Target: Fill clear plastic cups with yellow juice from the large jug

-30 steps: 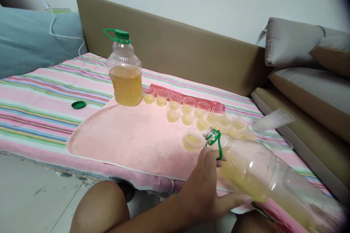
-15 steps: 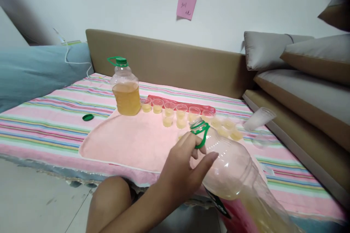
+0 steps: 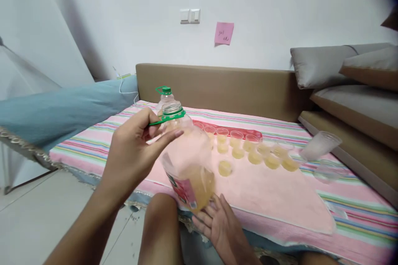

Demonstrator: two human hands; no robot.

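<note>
My left hand [image 3: 133, 140] pinches the green handle of a big clear plastic bottle [image 3: 199, 145], which has no cap and stands nearly upright in the air over the bed's front edge. Pale yellow liquid fills its lower part, beside a red label. Just under the bottle's base is my right hand [image 3: 220, 225], palm up with fingers spread; whether it bears weight I cannot tell. Clear plastic cups [image 3: 255, 157] with yellow liquid stand in rows to the right, and one cup [image 3: 225, 168] sits apart in front. A second bottle [image 3: 166, 96] with a green cap is mostly hidden behind.
A pink cloth [image 3: 267, 196] lies over the striped bedspread [image 3: 367, 211]. Behind the cups is a red plastic wrapper [image 3: 230, 132]. A stack of clear cups [image 3: 321, 145] lies tilted at right, near piled cushions [image 3: 357, 99]. A brown headboard [image 3: 224, 91] runs along the wall.
The held bottle has swung from tilted at the right to nearly upright further left. My right hand has come into view under its base. The camera view has turned left.
</note>
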